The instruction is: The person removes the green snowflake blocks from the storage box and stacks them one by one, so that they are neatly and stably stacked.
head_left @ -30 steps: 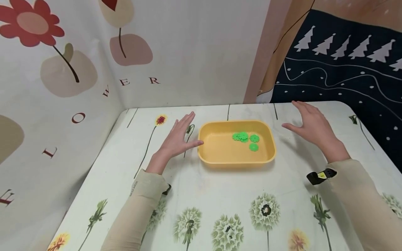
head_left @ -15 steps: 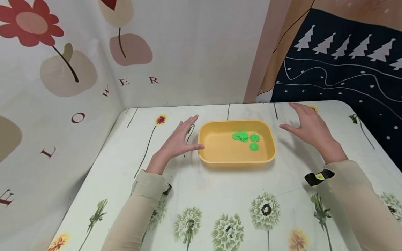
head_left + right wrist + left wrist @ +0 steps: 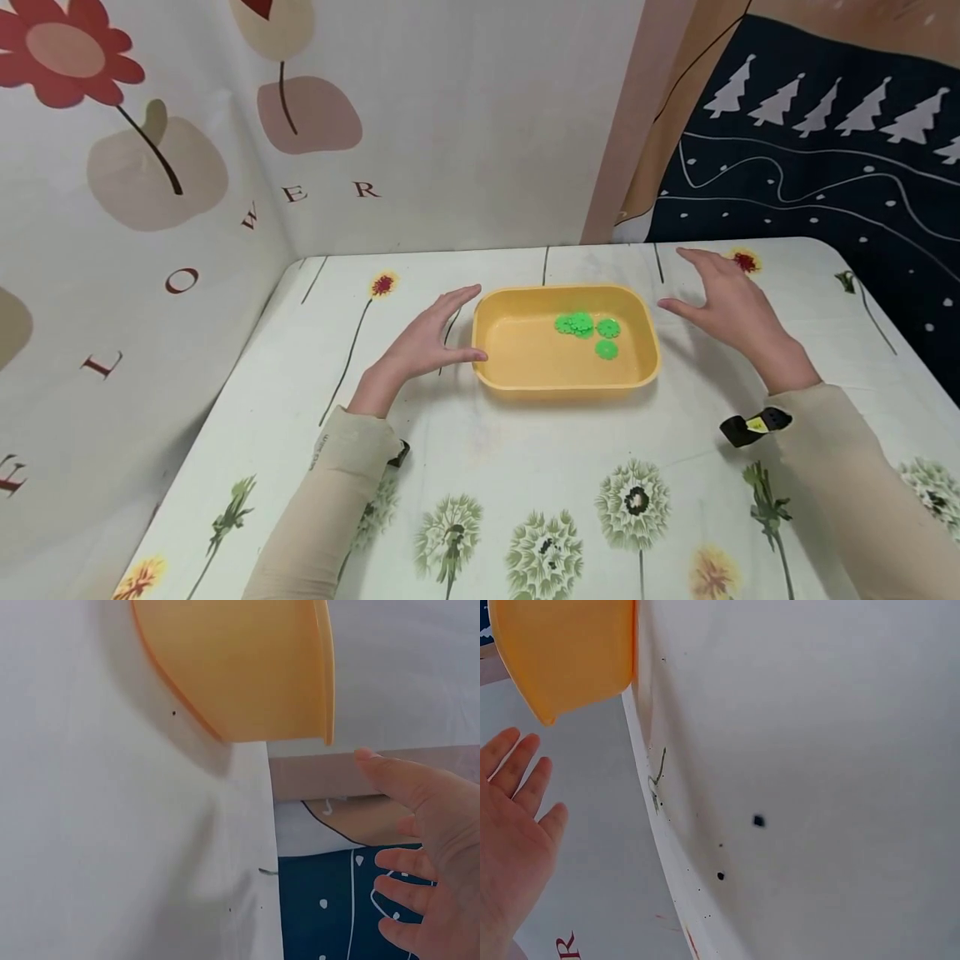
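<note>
A yellow plastic tray (image 3: 525, 354) stands on the table with several green flower-shaped discs (image 3: 577, 325) lying inside, toward its right half. Just left of the tray is my left hand (image 3: 423, 337), fingers extended and thumb apart, its thumb tip overlapping the tray's left rim in the head view. Whether it touches the rim I cannot tell. To the right, my right hand (image 3: 738, 312) hovers apart from the tray, thumb and fingers spread, holding nothing. Each wrist view shows the tray's outer side, the left hand (image 3: 514, 832) and right hand (image 3: 442, 855) both off it.
The table (image 3: 517, 450) wears a white cloth printed with flowers. Behind and to the left hangs a white curtain (image 3: 465, 125) with flowers and letters. A dark cloth with white trees (image 3: 817, 175) hangs at the back right.
My right hand has moved left, closer to the tray. My left hand has tilted slightly, its fingertips shifting right and down. The tray and discs have stayed put.
</note>
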